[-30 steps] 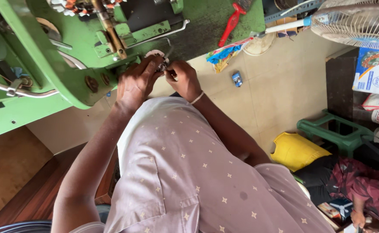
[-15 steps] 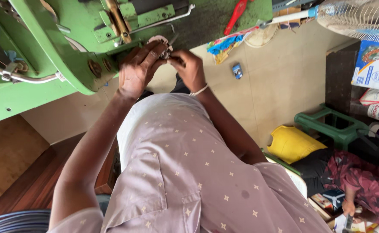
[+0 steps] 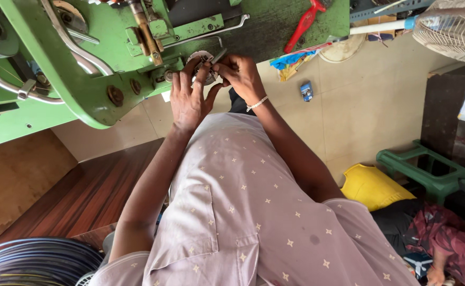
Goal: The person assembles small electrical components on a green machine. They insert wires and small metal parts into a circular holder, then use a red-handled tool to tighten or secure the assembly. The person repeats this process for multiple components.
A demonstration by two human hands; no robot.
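My left hand (image 3: 189, 100) reaches up to the green machine (image 3: 73, 69). Its fingertips rest on and hold a small round metal part (image 3: 205, 59) at the machine's lower edge. My right hand (image 3: 240, 77), with a thin bracelet at the wrist, is closed on a small dark metal tool (image 3: 219, 54) whose tip sits against the same round part. The two hands touch each other around the part, and much of it is hidden by my fingers.
A red-handled tool (image 3: 305, 22) lies on the green bench top. A white fan (image 3: 455, 26) stands at the right, with a green plastic stool (image 3: 428, 167) and a yellow bag (image 3: 373, 185) below it. A wooden board (image 3: 78, 196) and coiled hoops (image 3: 31, 262) are at the lower left.
The view has shifted slightly, so the machine sits higher. Both hands stay on the round part; my left fingers are now stretched out flatter over it.
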